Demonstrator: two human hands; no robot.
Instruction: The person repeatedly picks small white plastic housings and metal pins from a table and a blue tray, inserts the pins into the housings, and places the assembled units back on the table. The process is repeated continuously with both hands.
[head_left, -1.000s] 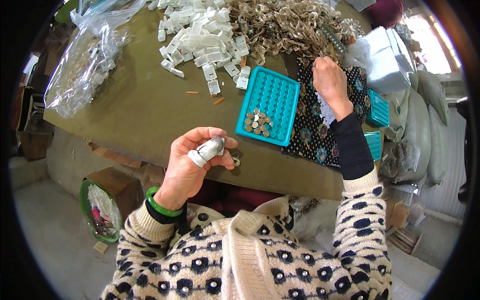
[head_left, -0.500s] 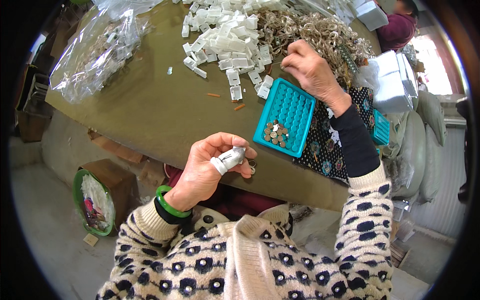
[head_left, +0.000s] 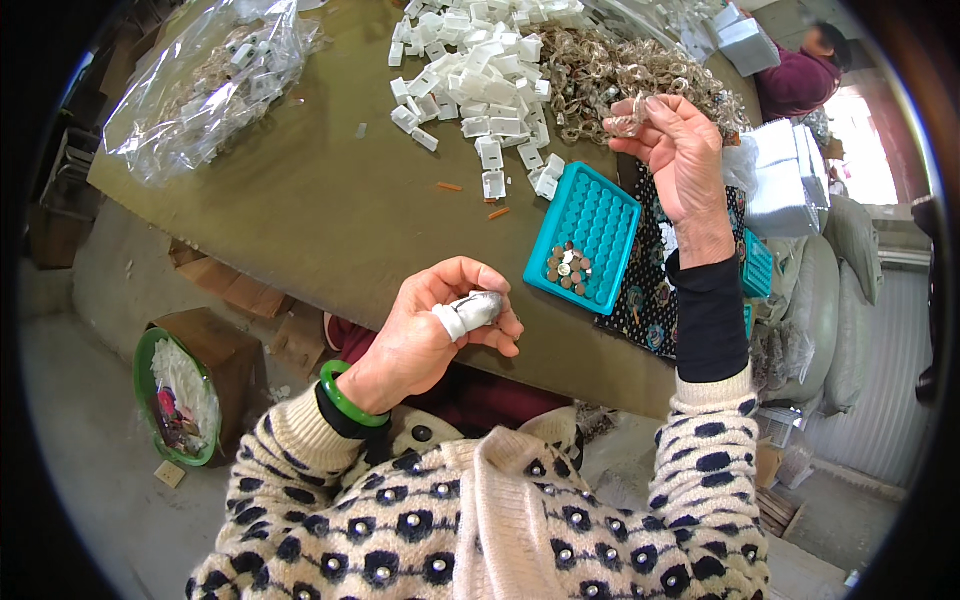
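Left hand [head_left: 432, 335], above the table [head_left: 300, 210] edge, curls around a small silvery cylinder [head_left: 478, 310]: probably light, stiff, smooth; grip its sides. Right hand [head_left: 682, 160], over the ring pile [head_left: 610, 70], pinches one thin clear ring [head_left: 630, 120]: likely light, flexible; hold its rim.

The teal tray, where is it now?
In the head view, the teal tray lies right of centre on the table, below the white clips, beside the right hand.

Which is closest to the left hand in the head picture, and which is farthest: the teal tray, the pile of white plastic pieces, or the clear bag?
From the left hand:
1. Teal tray, just to its right on the table.
2. Pile of white plastic pieces, farther up the table, past the tray.
3. Clear bag, at the table's far left corner.
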